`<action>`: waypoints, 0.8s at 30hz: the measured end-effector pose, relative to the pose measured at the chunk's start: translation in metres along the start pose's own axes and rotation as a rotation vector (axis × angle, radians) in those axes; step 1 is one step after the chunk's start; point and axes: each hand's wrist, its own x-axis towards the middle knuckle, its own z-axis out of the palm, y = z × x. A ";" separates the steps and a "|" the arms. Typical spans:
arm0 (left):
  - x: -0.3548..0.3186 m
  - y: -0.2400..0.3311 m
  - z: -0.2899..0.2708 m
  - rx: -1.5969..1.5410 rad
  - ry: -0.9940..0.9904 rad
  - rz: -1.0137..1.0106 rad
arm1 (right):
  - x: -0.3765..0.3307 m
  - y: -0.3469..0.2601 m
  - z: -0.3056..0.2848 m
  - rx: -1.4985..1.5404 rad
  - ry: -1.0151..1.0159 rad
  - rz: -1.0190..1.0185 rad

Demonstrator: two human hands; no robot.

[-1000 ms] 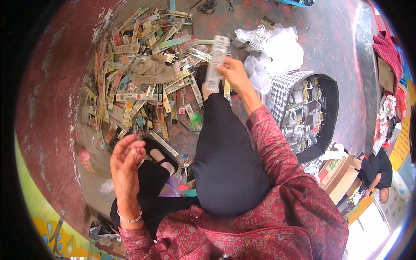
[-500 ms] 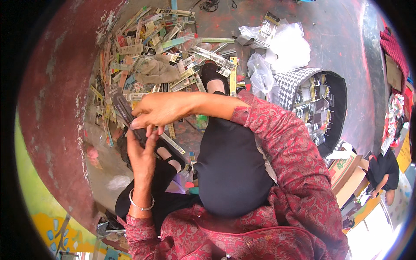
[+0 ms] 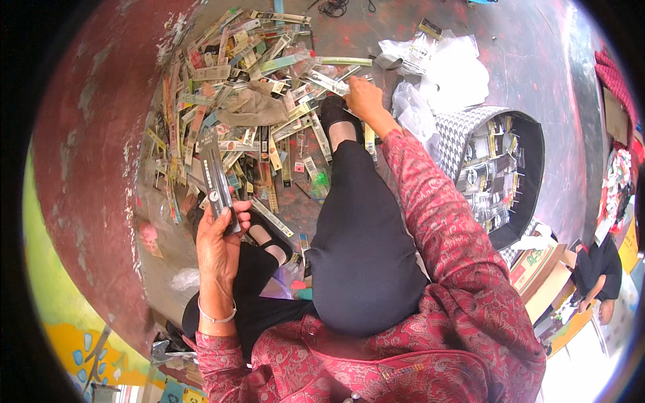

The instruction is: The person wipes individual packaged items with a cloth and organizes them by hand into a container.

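My left hand [image 3: 218,245] is closed round the lower end of a long, slim black packet [image 3: 216,185] with pale printing. It holds the packet tilted up over the left side of a spread pile of long, narrow packages [image 3: 208,72]. Farther out, my right hand [image 3: 366,102] is over the pile's right edge, above a dark shoe. Its fingers are curled and touch or overlap the end of a clear, narrow package [image 3: 327,82]. Whether the hand grips that package cannot be made out, since the fingertips are hidden.
A crumpled tan cloth [image 3: 252,107] lies on the pile. To the right are white plastic bags [image 3: 450,74] and a checked fabric bin [image 3: 453,138] holding several clear packets. A cardboard box [image 3: 537,275] stands beyond it. Another person [image 3: 596,272] is at the far right.
My right hand has left the black packet and moved right and away to the pile's edge. My left hand keeps the packet, now showing more fully. The view has shifted slightly.
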 end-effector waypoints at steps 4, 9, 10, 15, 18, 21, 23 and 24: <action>-0.002 -0.002 -0.008 -0.032 -0.046 0.003 | 0.019 -0.006 -0.022 -0.031 -0.144 -0.089; -0.006 0.003 -0.003 -0.106 0.072 0.001 | 0.011 0.016 -0.069 0.477 -0.094 0.182; -0.007 0.001 -0.006 -0.113 0.075 0.007 | -0.002 0.016 -0.076 0.493 -0.049 0.226; -0.006 0.002 -0.011 -0.020 0.028 0.018 | -0.072 0.018 -0.058 0.182 0.058 0.364; -0.006 0.001 -0.011 0.026 0.060 -0.025 | -0.099 0.017 -0.040 0.194 -0.040 0.453; -0.007 -0.001 -0.011 0.018 0.041 -0.051 | -0.112 0.017 -0.019 0.186 -0.138 0.540; -0.007 -0.001 -0.011 0.006 0.026 -0.047 | -0.117 0.013 -0.012 0.178 -0.145 0.518; -0.006 -0.002 -0.011 0.006 0.026 -0.041 | -0.114 0.009 -0.015 0.183 -0.145 0.541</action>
